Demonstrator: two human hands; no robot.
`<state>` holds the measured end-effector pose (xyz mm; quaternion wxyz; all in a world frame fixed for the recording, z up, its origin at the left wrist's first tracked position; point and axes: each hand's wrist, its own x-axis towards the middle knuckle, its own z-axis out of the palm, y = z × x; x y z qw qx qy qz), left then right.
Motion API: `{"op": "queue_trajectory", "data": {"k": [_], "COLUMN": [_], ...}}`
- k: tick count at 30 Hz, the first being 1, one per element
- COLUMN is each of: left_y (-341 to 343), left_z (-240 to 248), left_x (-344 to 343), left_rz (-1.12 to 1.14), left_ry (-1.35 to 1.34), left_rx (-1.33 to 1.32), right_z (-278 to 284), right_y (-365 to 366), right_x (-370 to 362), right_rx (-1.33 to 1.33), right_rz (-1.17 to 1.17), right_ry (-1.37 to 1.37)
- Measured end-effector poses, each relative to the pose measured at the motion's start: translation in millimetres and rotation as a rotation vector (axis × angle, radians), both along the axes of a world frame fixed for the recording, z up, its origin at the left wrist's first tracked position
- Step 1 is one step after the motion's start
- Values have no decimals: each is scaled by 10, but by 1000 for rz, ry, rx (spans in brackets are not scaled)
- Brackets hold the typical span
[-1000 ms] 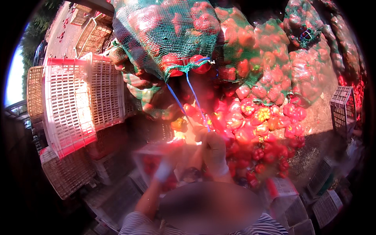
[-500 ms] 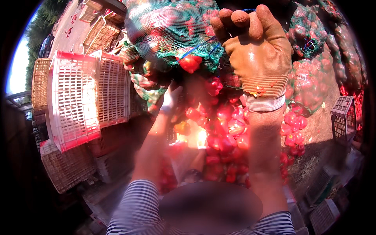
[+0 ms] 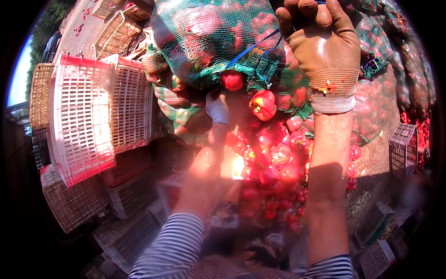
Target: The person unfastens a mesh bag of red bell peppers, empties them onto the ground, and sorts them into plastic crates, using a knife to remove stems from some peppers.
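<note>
A full green mesh bag [image 3: 209,37] of red bell peppers hangs over the heap, its mouth facing down towards me. A blue cord [image 3: 251,49] runs from that mouth up to my right hand [image 3: 325,56], which wears an orange-brown coated glove with its fingers curled over by the cord. Below the bag's mouth is my left hand [image 3: 217,109] in a whitish glove; its fingers are lost in shadow against the bag. One red bell pepper [image 3: 232,80] shows at the mouth, and another red pepper [image 3: 263,105] is just below it to the right.
Loose red peppers [image 3: 274,162] are heaped beneath my arms. White and pink plastic crates [image 3: 83,121] stand stacked at left, with a yellowish crate [image 3: 118,35] behind. More filled mesh bags [image 3: 376,93] stand at right, near a dark crate [image 3: 403,144].
My right hand has moved up and right, while my left hand has shifted right under the bag's mouth. The bag's mouth has shifted right; a red pepper now shows clearly below it.
</note>
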<state>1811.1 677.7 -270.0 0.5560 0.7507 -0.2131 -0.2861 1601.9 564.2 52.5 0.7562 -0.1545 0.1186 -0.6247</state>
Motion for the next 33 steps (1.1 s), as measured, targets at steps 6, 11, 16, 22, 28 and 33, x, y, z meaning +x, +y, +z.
{"op": "queue_trajectory", "data": {"k": [6, 11, 16, 22, 28, 33], "left_y": [-141, -77, 965, 1789, 2402, 3476], "left_z": [277, 737, 1137, 1281, 1619, 2340], "left_x": [91, -111, -144, -297, -1016, -1624], "left_rz": [-104, -137, -347, -439, -889, -1264], "left_ry": [7, 351, 322, 330, -17, -372], "left_rx": [-190, -147, 262, 265, 244, 259], "right_z": [-66, -177, -794, -1411, -2217, -2953], "right_y": [4, 13, -287, 273, 1503, 3341], "right_x": [21, -50, -158, -112, -621, -1180], "right_rx": [-49, -75, -29, 268, 585, 579], "right_rz": [-15, 37, 222, 227, 207, 150], "right_ry": [62, 132, 233, 820, 640, 950]}}
